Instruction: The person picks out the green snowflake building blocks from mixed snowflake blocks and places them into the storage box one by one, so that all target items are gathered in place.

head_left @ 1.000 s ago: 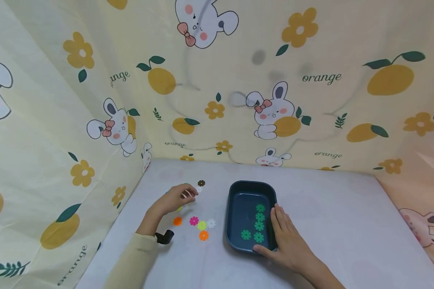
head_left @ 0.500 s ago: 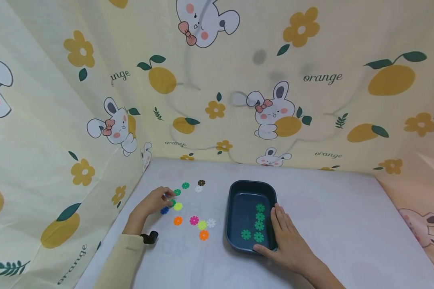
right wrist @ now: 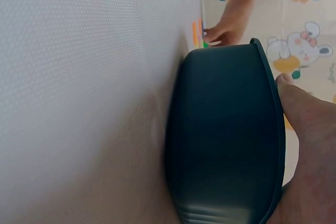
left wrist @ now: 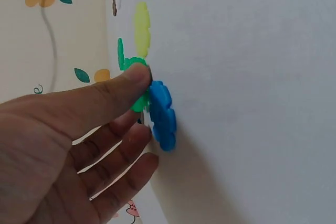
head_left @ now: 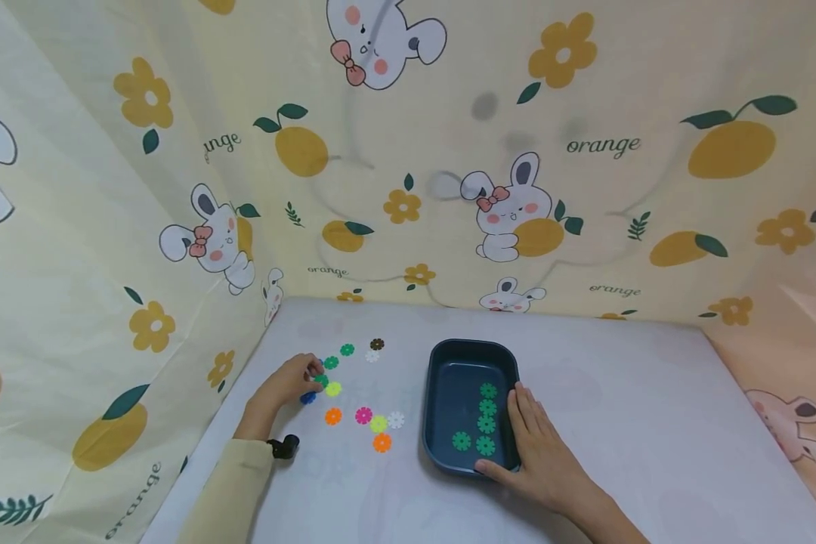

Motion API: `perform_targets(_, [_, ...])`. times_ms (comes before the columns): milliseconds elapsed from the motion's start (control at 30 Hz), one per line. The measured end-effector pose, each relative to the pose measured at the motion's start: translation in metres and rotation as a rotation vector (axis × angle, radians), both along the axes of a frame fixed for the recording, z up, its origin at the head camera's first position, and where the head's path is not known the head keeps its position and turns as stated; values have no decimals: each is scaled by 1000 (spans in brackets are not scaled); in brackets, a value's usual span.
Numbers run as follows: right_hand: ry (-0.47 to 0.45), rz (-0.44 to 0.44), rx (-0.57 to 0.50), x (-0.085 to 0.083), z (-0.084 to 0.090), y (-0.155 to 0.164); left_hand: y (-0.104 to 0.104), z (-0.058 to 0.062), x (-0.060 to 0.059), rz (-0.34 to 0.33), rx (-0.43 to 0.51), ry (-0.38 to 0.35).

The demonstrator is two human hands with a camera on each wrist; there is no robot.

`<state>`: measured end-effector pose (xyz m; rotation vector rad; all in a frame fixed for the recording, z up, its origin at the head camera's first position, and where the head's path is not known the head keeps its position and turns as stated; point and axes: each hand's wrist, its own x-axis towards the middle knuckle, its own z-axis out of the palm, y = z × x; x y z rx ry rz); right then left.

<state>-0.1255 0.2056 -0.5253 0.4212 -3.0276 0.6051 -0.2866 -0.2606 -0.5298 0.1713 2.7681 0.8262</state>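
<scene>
Green snowflake piece [left wrist: 137,85] is pinched at the table's left by the left hand [head_left: 287,380], beside a blue piece [left wrist: 161,115]. Right hand [head_left: 542,449] lies flat against the dark tray [head_left: 442,400]. Only the green one should be lifted, cleanly.

Left hand [head_left: 287,382] now back on green flower piece [head_left: 321,380].

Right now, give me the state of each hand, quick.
Left hand: pinching a green disc on the table.
Right hand: open, fingers straight against the tray side.
</scene>
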Motion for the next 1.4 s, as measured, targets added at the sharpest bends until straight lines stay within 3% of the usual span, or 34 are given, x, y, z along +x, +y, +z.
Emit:
perform_targets(267, [1,2,9,-1,1,-1,5,6,1,-37,90,98])
perform_targets(733, [10,5,8,-1,1,1,77,44,10,-196,225,160])
perform_targets(1100, [1,-1,4,-1,0,3,137,62,13,-412,277,175])
perform_targets(1400, [-6,-1,16,-1,-2,2,185,61,16,-577,253,122])
